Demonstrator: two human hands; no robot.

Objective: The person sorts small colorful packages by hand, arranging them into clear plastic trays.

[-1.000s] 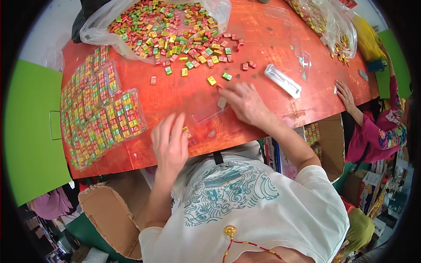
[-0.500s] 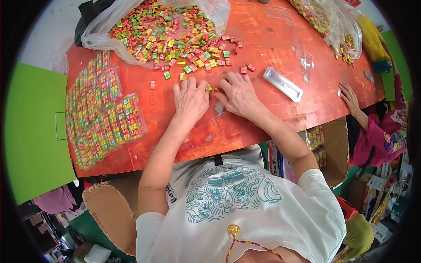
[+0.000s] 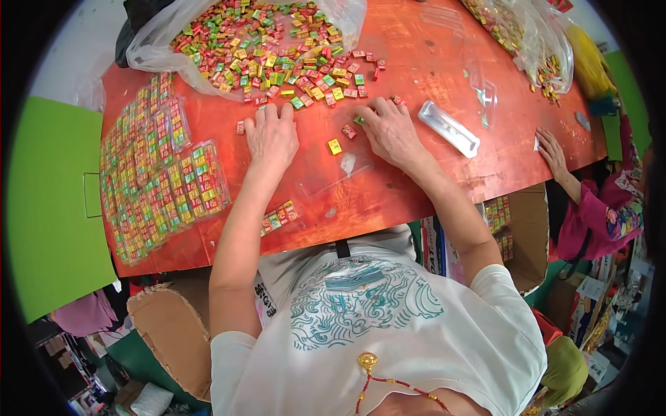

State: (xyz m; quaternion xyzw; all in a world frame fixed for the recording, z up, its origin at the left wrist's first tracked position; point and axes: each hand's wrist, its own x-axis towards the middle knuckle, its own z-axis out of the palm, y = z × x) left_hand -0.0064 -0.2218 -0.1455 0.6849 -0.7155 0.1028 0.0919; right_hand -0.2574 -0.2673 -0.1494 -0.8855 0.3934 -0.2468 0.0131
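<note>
My left hand (image 3: 272, 136) reaches over the table at the near edge of a loose pile of small coloured boxes (image 3: 277, 66). Its fingers are stretched and slightly apart, with the tips at the closest boxes. My right hand (image 3: 393, 135) pinches a small green box (image 3: 359, 120) between thumb and forefinger. On the table between the hands lie a small red box (image 3: 349, 132) and a small yellow box (image 3: 335, 146). Beside my left forearm a short row of small boxes (image 3: 280, 217) sits near the front edge, partly hidden by the arm.
Many filled clear packs (image 3: 163, 177) cover the left of the table. A clear plastic tray (image 3: 449, 130) lies right of my right hand. A plastic bag (image 3: 156, 52) surrounds the pile. Another person's hand (image 3: 552, 154) rests at the right edge. Open cardboard boxes (image 3: 170, 333) stand below.
My hands have moved apart, the left one leftward and farther away, the right one rightward. The yellow and red boxes now lie free between them. The row by my left forearm has come into view.
</note>
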